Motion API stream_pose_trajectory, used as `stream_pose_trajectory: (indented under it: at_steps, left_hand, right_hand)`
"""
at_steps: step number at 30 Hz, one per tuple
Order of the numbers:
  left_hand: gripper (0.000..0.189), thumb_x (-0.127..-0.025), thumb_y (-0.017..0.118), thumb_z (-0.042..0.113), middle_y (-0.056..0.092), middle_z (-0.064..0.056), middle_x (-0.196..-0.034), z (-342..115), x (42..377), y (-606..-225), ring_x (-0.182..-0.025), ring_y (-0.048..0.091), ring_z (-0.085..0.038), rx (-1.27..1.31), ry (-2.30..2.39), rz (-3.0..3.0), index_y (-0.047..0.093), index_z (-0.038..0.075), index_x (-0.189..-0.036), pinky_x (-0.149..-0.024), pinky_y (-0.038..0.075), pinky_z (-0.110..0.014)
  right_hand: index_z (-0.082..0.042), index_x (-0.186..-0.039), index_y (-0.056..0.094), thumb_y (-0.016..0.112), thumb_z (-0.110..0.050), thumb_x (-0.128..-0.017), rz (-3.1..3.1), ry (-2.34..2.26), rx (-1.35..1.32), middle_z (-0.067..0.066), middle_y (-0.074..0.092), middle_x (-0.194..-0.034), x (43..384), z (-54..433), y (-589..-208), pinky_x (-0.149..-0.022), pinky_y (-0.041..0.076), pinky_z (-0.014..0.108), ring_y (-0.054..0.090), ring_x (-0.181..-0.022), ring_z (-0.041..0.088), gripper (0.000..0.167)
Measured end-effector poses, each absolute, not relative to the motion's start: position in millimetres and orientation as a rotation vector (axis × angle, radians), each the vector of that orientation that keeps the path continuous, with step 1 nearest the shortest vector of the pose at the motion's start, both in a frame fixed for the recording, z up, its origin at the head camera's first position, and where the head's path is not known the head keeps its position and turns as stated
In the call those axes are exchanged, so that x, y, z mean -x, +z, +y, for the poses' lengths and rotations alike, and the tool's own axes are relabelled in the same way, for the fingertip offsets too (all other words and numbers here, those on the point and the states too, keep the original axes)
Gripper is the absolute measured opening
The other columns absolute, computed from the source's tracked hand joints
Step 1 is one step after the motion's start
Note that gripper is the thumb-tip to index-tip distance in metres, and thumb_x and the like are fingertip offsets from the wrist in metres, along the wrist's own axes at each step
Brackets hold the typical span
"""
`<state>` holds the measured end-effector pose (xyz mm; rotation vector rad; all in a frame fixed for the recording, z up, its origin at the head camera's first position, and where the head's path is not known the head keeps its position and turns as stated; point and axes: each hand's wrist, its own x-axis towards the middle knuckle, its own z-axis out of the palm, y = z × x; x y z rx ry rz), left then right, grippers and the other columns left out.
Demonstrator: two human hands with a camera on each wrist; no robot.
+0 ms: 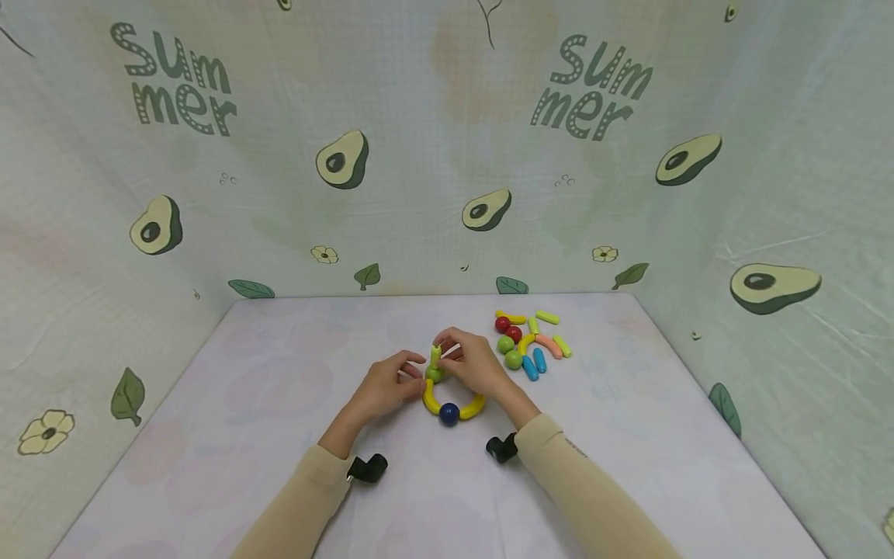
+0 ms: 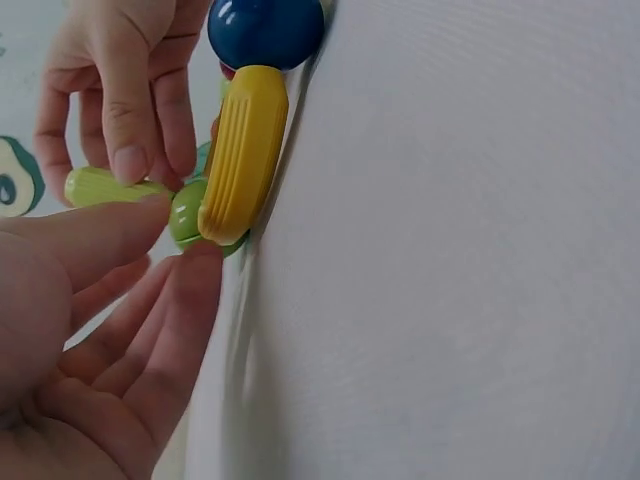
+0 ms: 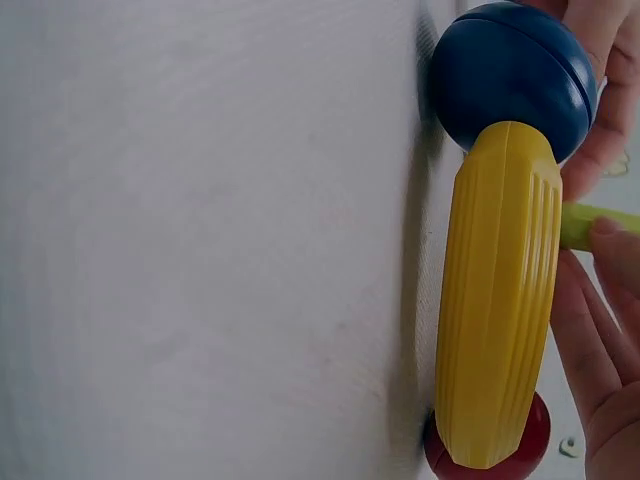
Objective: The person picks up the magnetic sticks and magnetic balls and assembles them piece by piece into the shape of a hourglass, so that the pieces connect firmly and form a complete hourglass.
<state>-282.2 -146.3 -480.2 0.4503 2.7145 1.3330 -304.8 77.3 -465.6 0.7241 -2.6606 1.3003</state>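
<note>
Several toy pieces lie in a loose curve between the hands. A dark blue ball [image 1: 449, 414] is at its near side, with a curved yellow stick [image 1: 430, 397] on its left and another yellow stick [image 1: 472, 407] on its right. The left yellow stick meets a green ball [image 2: 188, 214]. From that ball a light green stick [image 1: 436, 355] stands upright, pinched by my right hand [image 1: 476, 365]. My left hand [image 1: 384, 388] holds the green ball between thumb and fingertip. Behind the right yellow stick's far end, a red ball [image 3: 535, 442] partly shows in the right wrist view.
Beyond my right hand lies a group of loose pieces: red balls [image 1: 503, 324], green balls [image 1: 513, 359], blue sticks [image 1: 539, 359], a pink curved stick [image 1: 549, 345], yellow sticks and light green sticks [image 1: 548, 317]. A patterned cloth [image 1: 419, 256] hangs behind the table [image 1: 279, 419].
</note>
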Motion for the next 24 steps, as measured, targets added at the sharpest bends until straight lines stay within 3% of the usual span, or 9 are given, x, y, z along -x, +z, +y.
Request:
stream_pose_trajectory:
  at_steps: [8,24]
  left_hand:
    - [0.028,-0.098,0.079,0.022,0.076,0.000,-0.117,-138,286,-479,-0.102,0.074,-0.017,-0.443,1.461,2.809,0.072,0.018,-0.125,-0.089,0.062,-0.036]
    - [0.019,-0.099,0.078,0.024,0.077,0.000,-0.105,-129,289,-478,-0.097,0.074,-0.015,-0.496,1.586,2.848,0.073,0.014,-0.115,-0.089,0.062,-0.034]
  right_hand:
    - [-0.018,-0.123,0.070,0.078,-0.009,-0.098,-2.640,1.309,-0.745,0.002,0.074,-0.113,303,78,-464,-0.088,0.062,0.031,0.075,-0.099,0.018,0.027]
    - [-0.017,-0.125,0.066,0.075,-0.009,-0.100,-2.645,1.357,-0.773,0.006,0.075,-0.113,297,79,-465,-0.090,0.062,0.033,0.076,-0.102,0.021,0.027]
